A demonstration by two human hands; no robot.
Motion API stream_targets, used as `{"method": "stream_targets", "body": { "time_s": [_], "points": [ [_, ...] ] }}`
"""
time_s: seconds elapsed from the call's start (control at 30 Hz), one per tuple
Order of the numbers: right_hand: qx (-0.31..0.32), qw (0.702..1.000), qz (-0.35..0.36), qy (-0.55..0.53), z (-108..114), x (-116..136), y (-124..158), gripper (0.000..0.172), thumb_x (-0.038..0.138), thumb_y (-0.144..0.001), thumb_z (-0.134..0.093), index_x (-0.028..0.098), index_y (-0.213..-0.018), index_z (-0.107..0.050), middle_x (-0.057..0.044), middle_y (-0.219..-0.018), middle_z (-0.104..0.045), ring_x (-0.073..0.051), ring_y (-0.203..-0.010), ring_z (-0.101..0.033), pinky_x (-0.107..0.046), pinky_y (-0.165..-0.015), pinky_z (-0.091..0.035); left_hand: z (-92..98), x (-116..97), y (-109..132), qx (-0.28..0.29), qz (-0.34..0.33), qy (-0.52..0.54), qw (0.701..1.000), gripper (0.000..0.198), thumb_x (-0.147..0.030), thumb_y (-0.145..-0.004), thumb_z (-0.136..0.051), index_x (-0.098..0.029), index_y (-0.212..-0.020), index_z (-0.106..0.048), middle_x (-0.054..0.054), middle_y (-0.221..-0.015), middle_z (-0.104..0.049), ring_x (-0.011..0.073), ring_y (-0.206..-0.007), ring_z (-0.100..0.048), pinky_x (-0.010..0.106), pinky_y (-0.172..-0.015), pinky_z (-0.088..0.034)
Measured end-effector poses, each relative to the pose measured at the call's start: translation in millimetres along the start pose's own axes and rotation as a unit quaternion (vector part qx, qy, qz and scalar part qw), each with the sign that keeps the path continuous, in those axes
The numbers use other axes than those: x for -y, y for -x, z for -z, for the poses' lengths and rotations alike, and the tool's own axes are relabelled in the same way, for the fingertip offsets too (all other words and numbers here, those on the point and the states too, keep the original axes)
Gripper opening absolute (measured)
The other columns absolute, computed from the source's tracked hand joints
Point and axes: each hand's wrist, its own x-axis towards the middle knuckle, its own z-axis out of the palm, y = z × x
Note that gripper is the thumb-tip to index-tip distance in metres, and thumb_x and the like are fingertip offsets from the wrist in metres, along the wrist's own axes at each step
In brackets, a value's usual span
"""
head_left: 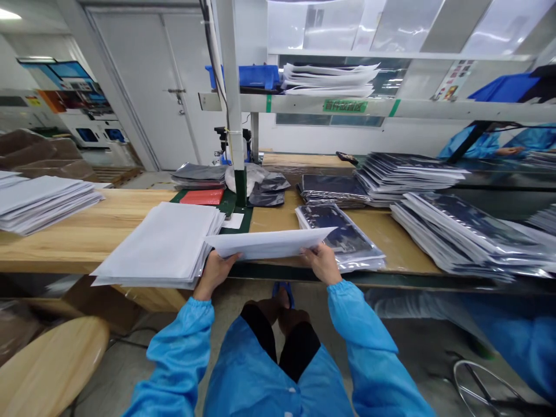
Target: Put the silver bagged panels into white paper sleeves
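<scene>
Grip: left hand and right hand each pinch one end of a white sheet; fingers are closed on it, and the ends sit well apart.
Held item: lower centre of frame, just above the near edge of the wooden desk; slightly tilted and bowed; could be paper or a flat envelope, can't tell.
Left of hands: stack of white sheets, overhanging the desk edge; its near corner is just beside the left hand; second white stack at far left.
Right of hands: stack of silvery foil bags, just beside the right hand; larger fanned foil-bag stack at right of frame.
Handling: keep both pinches even and the sheet taut to limit sag; clear the overhanging stack's corner; a stack that loose looks easy to knock out of line.
Background: blue bin on a shelf, upper middle; co-worker's blue sleeve at upper right, not the wearer's.
Hidden: fingers partly behind the sheet; exact finger placement unclear; sheet count in the pinch unclear; contents of the foil bags not readable; right-hand stacks cut off by the frame edge.
</scene>
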Motion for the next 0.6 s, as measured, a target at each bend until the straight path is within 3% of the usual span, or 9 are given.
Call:
{"method": "stream_targets", "body": {
  "time_s": [0.17,0.23,0.3,0.37,0.43,0.53,0.6],
  "points": [
    [-0.027,0.999,-0.028,0.016,-20.0,-6.5,0.9,0.007,0.019,-0.072,-0.062,0.022,-0.074,-0.068,-0.013,-0.081,-0.075,-0.039,-0.093,-0.068,-0.05,-0.083,-0.052,-2.8,9.2,-5.7,0.02,0.043,-0.024,0.999,0.053,-0.053,-0.053,-0.082,-0.015,-0.088,-0.071,0.011,-0.093,-0.076,0.0339,-0.092,-0.069,0.049,-0.087,-0.055],
    [-0.024,0.999,-0.024,-0.014,-19.9,-3.0,1.8,0.015,0.021,-0.072,-0.062,0.022,-0.086,-0.068,-0.012,-0.091,-0.075,-0.037,-0.098,-0.068,-0.05,-0.086,-0.053,-1.3,4.9,-5.0,0.016,0.057,0.005,0.998,0.05,-0.05,-0.052,-0.084,-0.015,-0.085,-0.07,0.008,-0.083,-0.075,0.0297,-0.082,-0.07,0.042,-0.075,-0.058],
    [-0.01,0.992,-0.042,-0.114,-17.0,2.8,4.7,0.028,0.028,-0.074,-0.065,0.022,-0.101,-0.065,-0.009,-0.098,-0.075,-0.032,-0.097,-0.069,-0.047,-0.082,-0.057,1.1,-3.3,-1.3,0.016,0.099,0.065,0.993,0.049,-0.049,-0.052,-0.084,-0.014,-0.082,-0.066,0.004,-0.068,-0.07,0.0212,-0.059,-0.065,0.032,-0.053,-0.055],
    [0.004,0.963,-0.099,-0.252,-14.5,8.1,10.9,0.038,0.039,-0.075,-0.07,0.022,-0.109,-0.061,-0.005,-0.094,-0.076,-0.028,-0.086,-0.071,-0.04,-0.068,-0.061,2.6,-11.8,6.8,0.026,0.155,0.144,0.977,0.05,-0.05,-0.056,-0.084,-0.014,-0.082,-0.061,-0.001,-0.058,-0.063,0.0125,-0.041,-0.054,0.023,-0.037,-0.042],
    [0.02,0.921,-0.174,-0.349,-14.0,10.6,19.8,0.039,0.047,-0.073,-0.075,0.021,-0.099,-0.062,-0.004,-0.083,-0.075,-0.023,-0.071,-0.072,-0.033,-0.054,-0.06,1.7,-17.2,18.7,0.06,0.208,0.208,0.954,0.05,-0.051,-0.059,-0.083,-0.014,-0.083,-0.058,0.0,-0.058,-0.063,0.0088,-0.036,-0.049,0.019,-0.033,-0.035],
    [0.054,0.879,-0.242,-0.407,-15.6,9.3,32.3,0.038,0.047,-0.065,-0.086,0.02,-0.075,-0.061,-0.004,-0.071,-0.072,-0.019,-0.061,-0.07,-0.026,-0.051,-0.059,-3.7,-17.7,37.7,0.117,0.286,0.246,0.918,0.047,-0.05,-0.064,-0.081,-0.013,-0.081,-0.059,0.007,-0.065,-0.069,0.0099,-0.04,-0.054,0.018,-0.035,-0.039],
    [0.064,0.869,-0.254,-0.42,-15.9,7.3,36.8,0.038,0.044,-0.062,-0.089,0.019,-0.071,-0.061,-0.004,-0.069,-0.072,-0.017,-0.061,-0.07,-0.025,-0.055,-0.06,-8.6,-15.9,47.2,0.124,0.327,0.264,0.899,0.044,-0.051,-0.069,-0.078,-0.012,-0.08,-0.06,0.012,-0.07,-0.072,0.0118,-0.043,-0.058,0.019,-0.037,-0.043]
  ]
}}
